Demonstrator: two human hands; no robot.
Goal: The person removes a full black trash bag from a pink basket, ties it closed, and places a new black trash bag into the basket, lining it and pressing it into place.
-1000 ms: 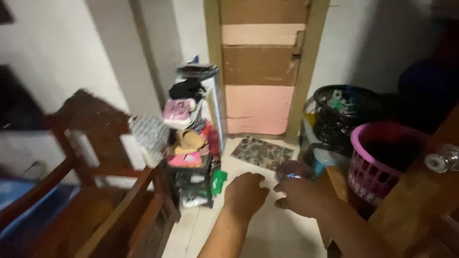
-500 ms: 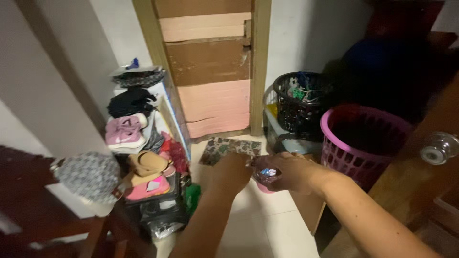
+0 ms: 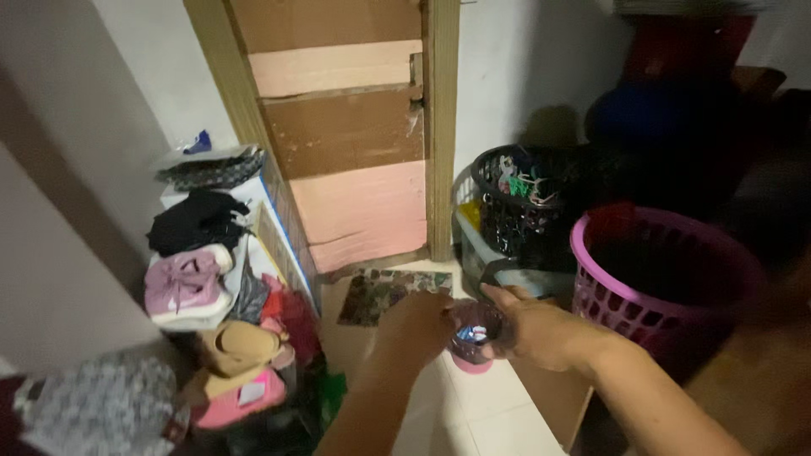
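Item: small clear plastic cup [image 3: 475, 336] with pink base, held above the tiled floor [image 3: 473, 414] before the door mat [image 3: 382, 294]; right hand [image 3: 541, 331] clasps its side to steady it, left hand [image 3: 416, 325] closed at its rim

Small clear jar [image 3: 473, 333], pink base, upright, held off the tiled floor; something blue-and-white inside, too blurred to tell; top apparently open.

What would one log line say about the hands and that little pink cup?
left hand: touching small cup | right hand: gripping small cup | cup: clear with pink base, above floor | nearby: pink laundry basket, shoe rack
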